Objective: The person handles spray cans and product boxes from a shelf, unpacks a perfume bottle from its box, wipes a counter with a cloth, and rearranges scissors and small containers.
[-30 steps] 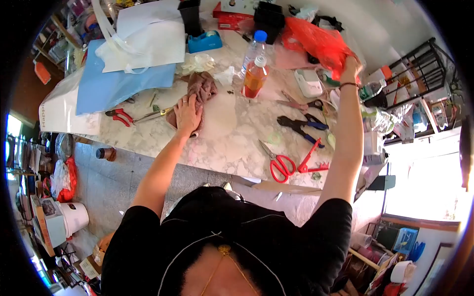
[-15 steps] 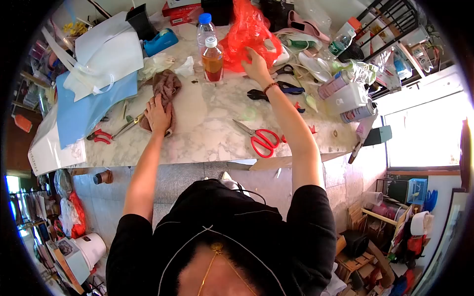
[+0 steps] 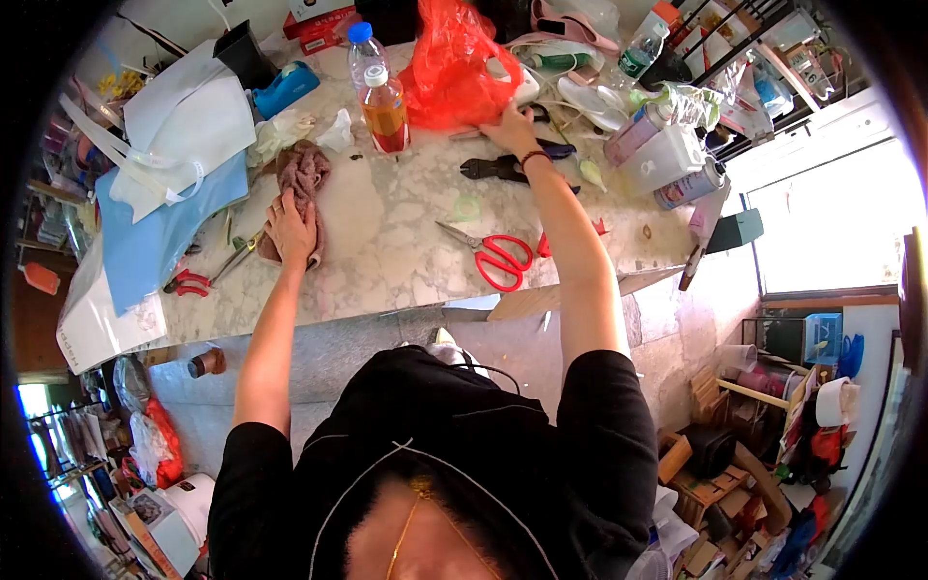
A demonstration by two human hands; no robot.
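Note:
My left hand [image 3: 289,230] lies on a crumpled brown cloth [image 3: 305,174] on the marble-topped table, with its fingers stretched over the fabric. My right hand [image 3: 508,130] is at the lower right edge of a red plastic bag [image 3: 454,72]; its fingertips are partly hidden, so their grip is unclear. Just below that hand lie dark-handled pliers [image 3: 493,168]. Red-handled scissors [image 3: 501,261] rest nearer the front edge. Left of the bag stand a bottle of amber liquid [image 3: 386,116] and a blue-capped bottle [image 3: 363,48].
Red-handled cutters [image 3: 188,282] lie at the left, near blue sheets [image 3: 169,232] and a blue tape dispenser [image 3: 287,89]. Spray cans [image 3: 690,184] and a white jug [image 3: 665,159] stand at the right. A shelf rack [image 3: 764,43] borders the back right.
My right hand has moved from the red bag's front down to its lower right edge. The view has shifted slightly, and my left hand stays on the cloth.

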